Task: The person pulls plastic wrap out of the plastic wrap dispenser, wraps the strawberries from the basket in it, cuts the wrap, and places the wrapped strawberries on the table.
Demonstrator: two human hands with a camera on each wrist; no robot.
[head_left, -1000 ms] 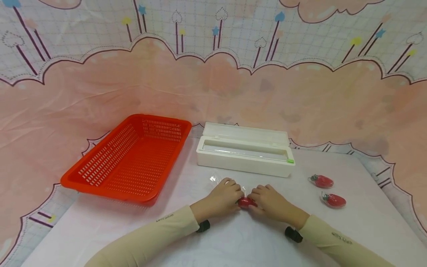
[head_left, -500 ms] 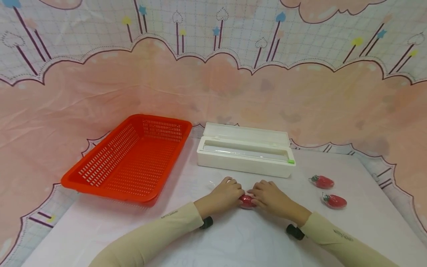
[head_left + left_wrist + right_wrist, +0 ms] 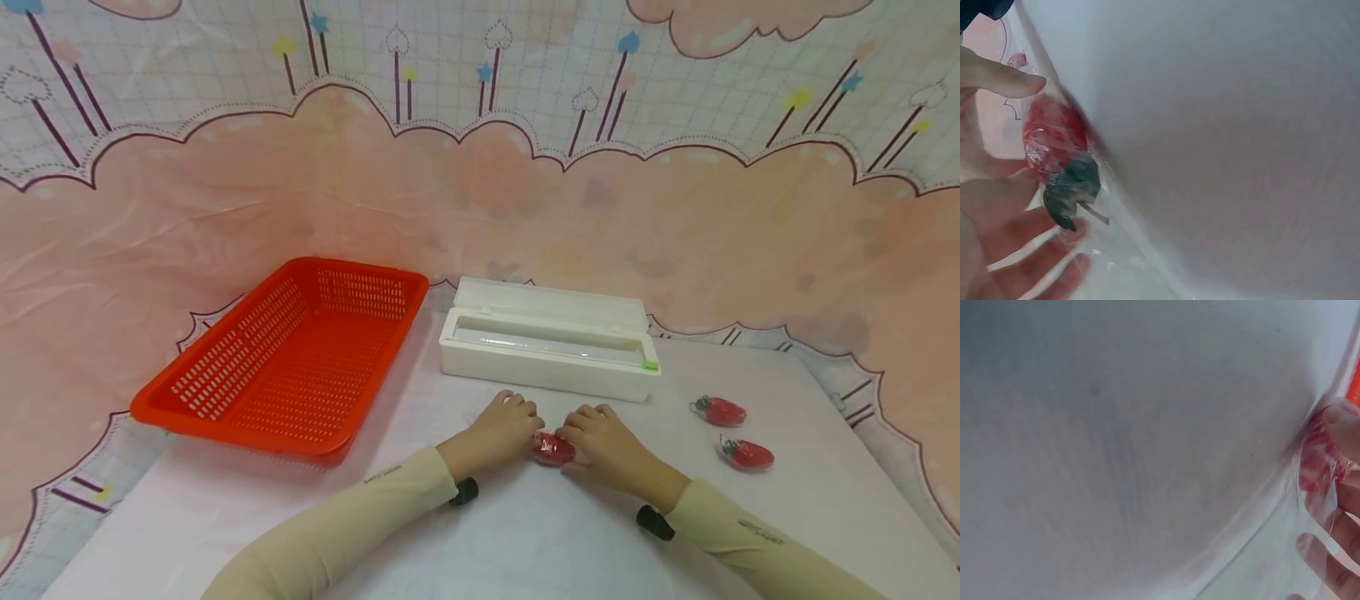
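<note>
A red strawberry wrapped in clear cling film lies between both hands, low over the white table. Its green leaves and stem show through the film in the left wrist view. The left hand holds the leafy end, thumb against the side and fingers spread around the leaves. The right hand pinches the other end; its thumb presses on the film in the right wrist view. Loose film hangs over the right fingers. The film's full extent is hard to see.
An open white cling film box stands behind the hands, its lid tipped back. To the left is a red plastic basket. Two wrapped strawberries, a farther one and a nearer one, lie at the right.
More of the strawberry's red surface shows between the hands than a second ago. Both hands have shifted slightly, and the film left of the left hand is now hardly visible.
</note>
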